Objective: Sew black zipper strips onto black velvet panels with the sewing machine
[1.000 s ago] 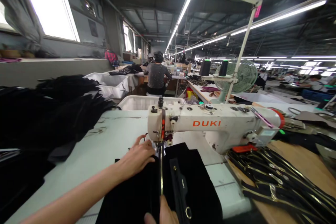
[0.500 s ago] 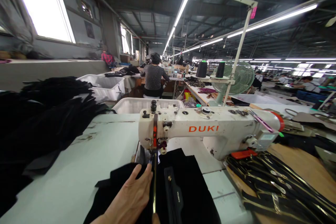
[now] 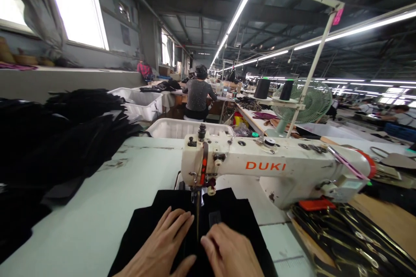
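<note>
Both my hands lie flat on a black velvet-like fabric piece (image 3: 172, 201) under the needle of a white DUKI sewing machine (image 3: 276, 166). My left hand (image 3: 159, 242) rests left of a narrow metal-edged strip (image 3: 197, 220) with its fingers spread. My right hand (image 3: 229, 251) rests right of that strip, partly covering a black strap piece with a small tag (image 3: 214, 218). The presser foot (image 3: 196, 194) sits at the fabric's far end. Neither hand grips anything.
A heap of black fabric pieces (image 3: 65, 147) lies left on the white table (image 3: 97, 212). Black straps with gold edging (image 3: 351, 242) lie at right. A white bin (image 3: 185, 129) stands behind the machine, and a co-worker (image 3: 197, 99) sits beyond it.
My right hand has come forward onto the fabric and now covers most of the strap piece. My left hand has shifted right of its earlier place, and the view has moved slightly.
</note>
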Motion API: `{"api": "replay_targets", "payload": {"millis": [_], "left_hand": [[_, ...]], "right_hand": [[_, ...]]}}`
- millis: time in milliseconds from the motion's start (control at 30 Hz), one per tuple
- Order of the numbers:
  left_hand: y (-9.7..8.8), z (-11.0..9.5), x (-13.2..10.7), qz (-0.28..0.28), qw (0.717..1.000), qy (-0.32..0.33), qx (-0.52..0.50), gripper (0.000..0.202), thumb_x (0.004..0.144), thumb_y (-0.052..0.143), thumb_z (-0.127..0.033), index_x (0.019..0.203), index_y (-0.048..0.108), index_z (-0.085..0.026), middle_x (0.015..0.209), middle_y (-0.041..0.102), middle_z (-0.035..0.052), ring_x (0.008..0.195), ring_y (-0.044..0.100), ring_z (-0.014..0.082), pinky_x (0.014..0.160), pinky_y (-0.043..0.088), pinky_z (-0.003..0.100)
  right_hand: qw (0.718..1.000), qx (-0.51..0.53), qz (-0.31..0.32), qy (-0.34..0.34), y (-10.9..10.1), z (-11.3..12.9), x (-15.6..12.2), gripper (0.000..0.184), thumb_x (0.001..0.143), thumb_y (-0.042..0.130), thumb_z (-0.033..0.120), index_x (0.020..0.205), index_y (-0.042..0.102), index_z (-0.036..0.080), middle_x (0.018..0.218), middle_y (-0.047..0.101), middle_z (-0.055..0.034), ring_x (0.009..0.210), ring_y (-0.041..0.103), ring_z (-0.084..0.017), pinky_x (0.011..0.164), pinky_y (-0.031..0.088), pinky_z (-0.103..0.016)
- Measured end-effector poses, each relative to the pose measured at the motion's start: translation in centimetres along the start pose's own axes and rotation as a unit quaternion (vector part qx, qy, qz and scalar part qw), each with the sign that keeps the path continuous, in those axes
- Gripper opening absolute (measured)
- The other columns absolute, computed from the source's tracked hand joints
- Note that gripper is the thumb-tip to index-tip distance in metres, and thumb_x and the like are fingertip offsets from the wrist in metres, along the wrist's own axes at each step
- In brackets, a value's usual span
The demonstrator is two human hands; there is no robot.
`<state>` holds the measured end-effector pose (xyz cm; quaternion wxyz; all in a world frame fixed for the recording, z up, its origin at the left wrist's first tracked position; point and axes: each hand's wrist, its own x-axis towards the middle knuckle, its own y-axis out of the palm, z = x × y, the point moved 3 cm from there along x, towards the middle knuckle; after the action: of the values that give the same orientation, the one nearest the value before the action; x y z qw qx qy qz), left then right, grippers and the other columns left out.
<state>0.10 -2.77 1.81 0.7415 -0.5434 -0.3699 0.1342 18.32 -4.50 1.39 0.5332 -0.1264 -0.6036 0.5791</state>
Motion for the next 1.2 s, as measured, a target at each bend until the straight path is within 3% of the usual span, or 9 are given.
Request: {"api": "replay_targets", "payload": {"millis": [67, 133, 233, 433, 633, 767, 933, 1100, 1200], "left_hand": [[0.2, -0.4, -0.4, -0.01, 1.0, -0.023, -0.002, 0.064, 0.081, 0.066, -0.038, 0.138, 0.052, -0.013, 0.131, 0.063, 0.016, 0.118, 0.06, 0.034, 0.099, 0.053, 0.047], [0.4, -0.5, -0.6, -0.008, 1.0, -0.015, -0.017, 0.071, 0.078, 0.069, -0.035, 0.143, 0.047, -0.019, 0.131, 0.063, 0.013, 0.121, 0.059, 0.0331, 0.102, 0.049, 0.05], [0.6, 0.2, -0.4, 0.005, 0.999, -0.015, -0.04, 0.085, 0.077, 0.071, -0.032, 0.152, 0.032, -0.024, 0.137, 0.059, 0.0118, 0.126, 0.055, 0.0324, 0.105, 0.045, 0.052], [1.0, 2.4, 0.7, 0.044, 0.996, -0.017, -0.074, 0.09, 0.088, 0.062, -0.032, 0.157, 0.005, -0.025, 0.15, 0.043, 0.0121, 0.134, 0.046, 0.0329, 0.102, 0.043, 0.059], [1.2, 2.1, -0.3, 0.006, 0.997, 0.0, -0.073, 0.093, 0.08, 0.069, -0.032, 0.157, 0.017, -0.025, 0.15, 0.042, 0.0097, 0.132, 0.049, 0.033, 0.105, 0.045, 0.049], [1.7, 1.8, -0.9, -0.007, 0.999, 0.02, -0.049, 0.092, 0.081, 0.067, -0.035, 0.157, 0.016, -0.02, 0.149, 0.044, 0.0123, 0.131, 0.05, 0.0332, 0.105, 0.044, 0.05], [2.0, 2.0, -0.7, 0.005, 0.997, 0.035, -0.074, 0.091, 0.084, 0.064, -0.034, 0.157, 0.012, -0.019, 0.151, 0.04, 0.0133, 0.132, 0.049, 0.0321, 0.108, 0.04, 0.051], [2.2, 2.4, -0.6, 0.027, 0.995, 0.021, -0.097, 0.092, 0.081, 0.06, -0.019, 0.157, 0.01, -0.026, 0.152, 0.037, 0.0106, 0.133, 0.047, 0.0318, 0.109, 0.037, 0.052], [2.4, 2.6, -0.6, 0.019, 0.995, 0.03, -0.096, 0.088, 0.084, 0.06, -0.022, 0.157, 0.012, -0.025, 0.151, 0.04, 0.0111, 0.133, 0.047, 0.0319, 0.11, 0.036, 0.053]], "right_hand": [[0.997, -0.015, -0.014, -0.068, -0.4, -1.3, 1.5, 0.02, 0.096, 0.05, 0.021, 0.108, 0.066, 0.022, 0.103, 0.073, -0.0027, 0.09, 0.071, -0.02, 0.077, 0.058, -0.03], [0.989, -0.037, -0.022, -0.145, 0.0, -2.0, 2.2, 0.031, 0.097, 0.05, 0.022, 0.127, 0.059, 0.019, 0.125, 0.067, -0.0041, 0.111, 0.065, -0.02, 0.095, 0.053, -0.033], [0.983, -0.058, -0.008, -0.176, 1.7, -2.7, 2.4, 0.036, 0.099, 0.05, 0.026, 0.132, 0.056, 0.014, 0.132, 0.063, -0.0045, 0.118, 0.061, -0.02, 0.101, 0.051, -0.034], [0.992, -0.037, -0.026, -0.114, 3.6, -3.1, 3.8, 0.033, 0.098, 0.051, 0.027, 0.129, 0.059, 0.017, 0.129, 0.065, -0.0055, 0.117, 0.061, -0.021, 0.105, 0.048, -0.039], [0.983, 0.028, -0.119, -0.136, 3.2, -2.7, 3.1, 0.024, 0.098, 0.05, 0.025, 0.115, 0.067, 0.02, 0.107, 0.073, -0.0026, 0.103, 0.067, -0.016, 0.107, 0.045, -0.033], [0.98, 0.043, -0.152, -0.124, 3.3, -2.6, 3.0, 0.024, 0.099, 0.049, 0.023, 0.112, 0.068, 0.021, 0.101, 0.075, 0.0011, 0.097, 0.069, -0.014, 0.107, 0.044, -0.03], [0.984, 0.033, -0.131, -0.121, 3.7, -2.8, 3.1, 0.025, 0.096, 0.051, 0.021, 0.115, 0.067, 0.021, 0.105, 0.074, -0.001, 0.099, 0.069, -0.016, 0.107, 0.045, -0.033], [0.984, 0.016, -0.122, -0.127, 4.2, -2.9, 3.0, 0.024, 0.096, 0.052, 0.02, 0.115, 0.066, 0.02, 0.112, 0.073, -0.0021, 0.105, 0.067, -0.016, 0.11, 0.042, -0.034], [0.984, 0.009, -0.125, -0.129, 4.6, -2.9, 2.9, 0.022, 0.096, 0.051, 0.02, 0.112, 0.066, 0.019, 0.11, 0.073, -0.002, 0.103, 0.068, -0.016, 0.109, 0.043, -0.034]]}}
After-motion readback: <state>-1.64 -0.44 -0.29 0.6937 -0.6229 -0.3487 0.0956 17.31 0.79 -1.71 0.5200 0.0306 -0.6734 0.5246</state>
